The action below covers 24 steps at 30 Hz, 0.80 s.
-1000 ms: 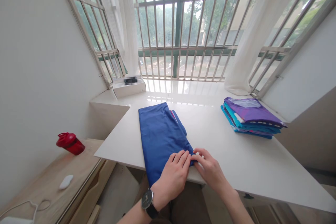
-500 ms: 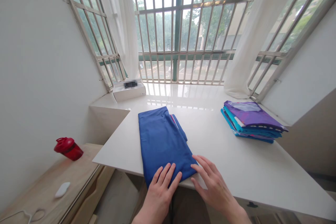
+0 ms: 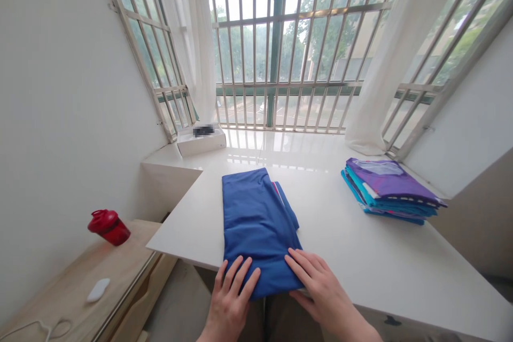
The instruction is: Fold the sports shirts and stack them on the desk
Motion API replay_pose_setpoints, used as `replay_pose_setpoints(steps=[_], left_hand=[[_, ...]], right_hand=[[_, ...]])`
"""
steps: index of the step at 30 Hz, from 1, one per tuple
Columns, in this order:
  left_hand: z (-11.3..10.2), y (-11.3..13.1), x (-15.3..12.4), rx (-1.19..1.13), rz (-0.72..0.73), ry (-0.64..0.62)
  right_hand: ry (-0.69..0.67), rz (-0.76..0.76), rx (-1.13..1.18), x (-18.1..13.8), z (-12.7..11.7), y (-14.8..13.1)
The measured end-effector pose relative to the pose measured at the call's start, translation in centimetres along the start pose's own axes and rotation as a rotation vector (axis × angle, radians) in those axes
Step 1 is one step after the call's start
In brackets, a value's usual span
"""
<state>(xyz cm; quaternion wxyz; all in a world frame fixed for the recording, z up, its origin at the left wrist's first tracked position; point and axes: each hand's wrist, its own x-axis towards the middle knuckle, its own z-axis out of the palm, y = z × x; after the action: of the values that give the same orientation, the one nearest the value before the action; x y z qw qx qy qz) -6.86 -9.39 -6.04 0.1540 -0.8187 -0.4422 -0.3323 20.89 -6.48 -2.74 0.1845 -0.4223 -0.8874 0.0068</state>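
Note:
A folded blue garment (image 3: 256,219) lies on the white table, its near end hanging slightly over the front edge. From under its right side shows a narrower folded blue part with a red and white stripe. My left hand (image 3: 230,299) has its fingers over the near left corner, the thumb hidden beneath the cloth. At the near right corner, my right hand (image 3: 320,283) rests its fingers on top while the thumb is at the underside of the edge. Both hands grip the cloth's near end.
On the right of the white table (image 3: 340,246) sits a stack of folded purple and turquoise clothes (image 3: 390,187). A white box (image 3: 202,143) stands by the barred window. Lower left, a wooden cabinet (image 3: 52,283) bears a red shaker bottle (image 3: 109,228), a white object (image 3: 98,289) and a cable.
My left hand has moved left to the garment's near left corner. The right hand has come onto the near right corner. The near edge now lies straighter between them.

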Motion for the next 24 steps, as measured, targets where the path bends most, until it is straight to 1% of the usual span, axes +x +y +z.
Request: replay_pose_setpoints(steps=[3, 6, 10, 13, 16, 19, 22, 24], left_hand=[[-1.1, -1.1, -0.6, -0.062, 0.043, 0.017], [-2.1, -2.3, -1.4, -0.199, 0.101, -0.013], [-3.0, -3.7, -2.1, -0.378, 0.123, -0.076], [-3.8, -4.4, -1.5, -0.494, 0.105, -0.089], [-4.7, -4.5, -0.3, -0.569, 0.040, -0.123], [-5.4, -3.9, 0.7, -0.617, -0.054, -0.122], [-5.8, -3.4, 1.1, -0.652, -0.183, -0.108], [-5.9, -3.3, 1.3, -0.665, -0.281, -0.133]], right_hand=[[0.057, -0.019, 0.010, -0.6, 0.1, 0.1], [0.080, -0.042, 0.057, -1.0, -0.2, 0.5], [0.060, -0.102, 0.127, -1.2, -1.3, 1.0], [0.012, -0.181, 0.134, -0.8, -2.2, 1.1], [-0.073, -0.255, 0.139, 0.0, -2.8, 1.0], [-0.144, -0.256, 0.188, 0.7, -3.2, 1.1], [-0.159, -0.226, 0.263, 1.0, -3.3, 1.2], [-0.129, -0.185, 0.317, 1.0, -3.2, 1.2]])
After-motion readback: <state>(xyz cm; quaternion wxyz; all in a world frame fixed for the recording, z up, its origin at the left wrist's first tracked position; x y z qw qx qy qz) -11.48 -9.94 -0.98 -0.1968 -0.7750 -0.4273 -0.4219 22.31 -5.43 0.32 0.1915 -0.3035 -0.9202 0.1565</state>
